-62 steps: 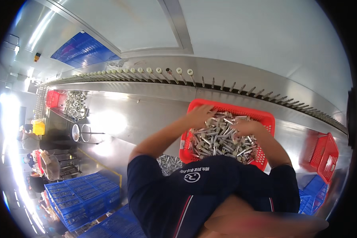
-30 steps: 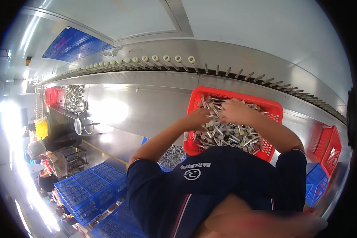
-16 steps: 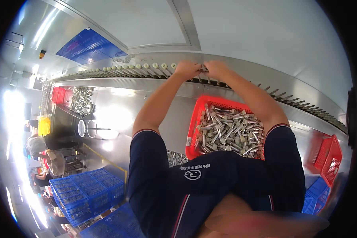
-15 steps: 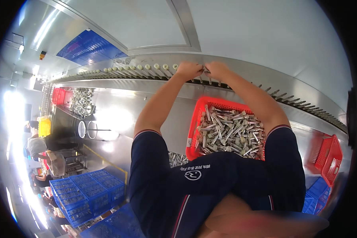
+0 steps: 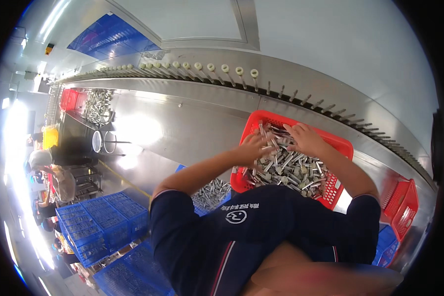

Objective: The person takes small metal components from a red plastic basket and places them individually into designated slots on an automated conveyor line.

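Observation:
Over a red plastic basket (image 5: 344, 148) of loose metal tube parts (image 5: 286, 165) with cream-coloured ends, both my hands hover close to the pile. My left hand (image 5: 254, 148), slightly blurred, has its fingers apart above the basket's left part. At the far side, my right hand (image 5: 305, 138) spreads its fingers just above the parts. I see no part held in either hand. Beyond the basket runs a long row of upright spindles (image 5: 293, 95). Those to the left carry parts topped by cream rings (image 5: 254, 73); those to the right are bare.
A blue crate (image 5: 209, 195) of metal parts sits left of my body, with stacked blue crates (image 5: 101, 224) farther left. Another red basket (image 5: 404, 209) stands at the right. A steel counter (image 5: 182, 126) extends leftward, toward a red bin (image 5: 71, 100). Other people work at the far left.
Both hands have left the spindle row, where they were closed together, and come back over the basket with fingers apart. The view has shifted slightly.

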`<act>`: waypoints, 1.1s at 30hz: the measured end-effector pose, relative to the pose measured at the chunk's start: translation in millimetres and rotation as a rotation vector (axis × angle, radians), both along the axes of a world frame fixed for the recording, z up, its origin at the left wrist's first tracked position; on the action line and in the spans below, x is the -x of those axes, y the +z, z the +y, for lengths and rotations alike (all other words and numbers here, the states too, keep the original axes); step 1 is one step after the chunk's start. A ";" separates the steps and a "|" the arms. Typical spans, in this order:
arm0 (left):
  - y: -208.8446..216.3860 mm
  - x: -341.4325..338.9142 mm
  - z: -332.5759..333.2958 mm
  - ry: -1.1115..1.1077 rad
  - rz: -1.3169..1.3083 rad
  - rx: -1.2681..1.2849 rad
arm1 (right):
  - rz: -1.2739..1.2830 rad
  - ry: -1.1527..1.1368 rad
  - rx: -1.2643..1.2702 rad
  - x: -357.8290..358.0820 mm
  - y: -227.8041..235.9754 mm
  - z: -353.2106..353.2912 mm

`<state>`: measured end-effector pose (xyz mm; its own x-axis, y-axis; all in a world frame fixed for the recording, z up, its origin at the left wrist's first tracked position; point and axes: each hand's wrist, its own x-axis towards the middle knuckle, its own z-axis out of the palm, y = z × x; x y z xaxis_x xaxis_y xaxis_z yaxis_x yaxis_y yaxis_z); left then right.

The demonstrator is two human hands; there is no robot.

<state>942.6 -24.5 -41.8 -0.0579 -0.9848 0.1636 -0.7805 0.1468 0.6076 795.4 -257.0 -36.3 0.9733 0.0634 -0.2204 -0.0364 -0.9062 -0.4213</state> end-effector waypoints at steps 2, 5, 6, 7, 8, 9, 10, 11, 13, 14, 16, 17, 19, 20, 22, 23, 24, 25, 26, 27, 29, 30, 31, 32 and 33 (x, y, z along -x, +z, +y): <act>0.3 0.8 14.2 -0.031 -0.340 -0.166 | -0.298 -0.055 0.038 -16.6 0.3 -0.2; -21.2 -76.2 6.7 0.404 -0.382 -0.041 | -0.491 -0.141 0.086 -87.9 56.1 2.0; 9.9 -106.6 -7.0 0.489 -0.442 0.126 | -0.489 -0.164 0.038 -111.5 67.0 -2.1; 37.2 -129.6 -23.2 0.533 -0.522 0.128 | -0.583 -0.135 0.093 -135.1 64.3 -2.6; 56.0 -147.7 -35.9 0.579 -0.604 0.126 | -0.677 -0.104 0.143 -155.1 55.0 0.3; 51.6 -168.3 -45.9 0.589 -0.620 0.129 | -0.693 -0.095 0.140 -174.2 51.0 2.2; 37.2 -189.7 -52.9 0.469 -0.619 0.086 | -0.419 -0.083 0.167 -193.8 47.0 5.6; 42.4 -196.8 -65.9 0.329 -0.612 0.049 | -0.141 -0.092 0.198 -208.0 40.4 4.1; 41.4 -194.8 -88.2 0.283 -0.676 -0.278 | -0.159 -0.141 0.185 -214.8 4.8 -14.8; 39.9 -191.7 -94.4 0.299 -0.611 -0.287 | -0.168 -0.169 0.172 -214.9 2.4 -21.2; 38.4 -181.3 -107.2 0.294 -0.541 -0.302 | -0.259 -0.247 0.130 -196.2 5.7 -31.0; 47.5 -169.1 -114.5 0.247 -0.532 -0.260 | -0.340 -0.319 0.093 -181.1 20.1 -34.2; 63.0 -154.5 -139.1 0.186 -0.520 -0.206 | -0.463 -0.369 0.050 -159.4 87.3 -51.7; 65.4 -150.4 -148.7 0.148 -0.507 -0.331 | -0.584 -0.405 0.001 -144.4 119.1 -54.0; 73.7 -152.2 -160.3 0.094 -0.499 -0.446 | -0.465 -0.402 -0.048 -113.4 170.9 -46.5; 79.4 -157.1 -164.0 0.116 -0.514 -0.400 | -0.358 -0.372 -0.098 -102.7 182.2 -36.8; 86.9 -159.6 -167.8 0.138 -0.524 -0.350 | -0.145 -0.347 -0.177 -89.7 175.2 -26.0; 112.7 -155.8 -169.0 0.127 -0.520 -0.339 | 0.070 -0.327 -0.256 -73.3 159.3 -16.1; 149.5 -142.1 -166.3 0.100 -0.415 -0.316 | 0.206 -0.308 -0.246 -56.0 130.2 -5.8; 168.4 -127.9 -155.8 0.085 -0.308 -0.292 | 0.343 -0.277 -0.233 -36.8 91.7 6.0; 124.1 -86.9 -128.6 -0.203 -0.408 -0.251 | 0.022 0.031 -0.233 30.4 2.0 9.8; 100.1 -76.7 -110.6 -0.191 -0.392 -0.255 | 0.037 0.044 -0.236 41.8 -0.3 3.1; 78.8 -73.9 -96.3 -0.121 -0.390 -0.187 | 0.087 -0.045 -0.227 41.7 -1.9 -7.4; 59.7 -72.1 -82.1 -0.051 -0.386 -0.119 | 0.136 -0.134 -0.218 37.5 1.3 -12.3; 44.4 -68.1 -66.0 0.006 -0.378 -0.061 | 0.033 -0.228 -0.210 24.0 15.1 -16.8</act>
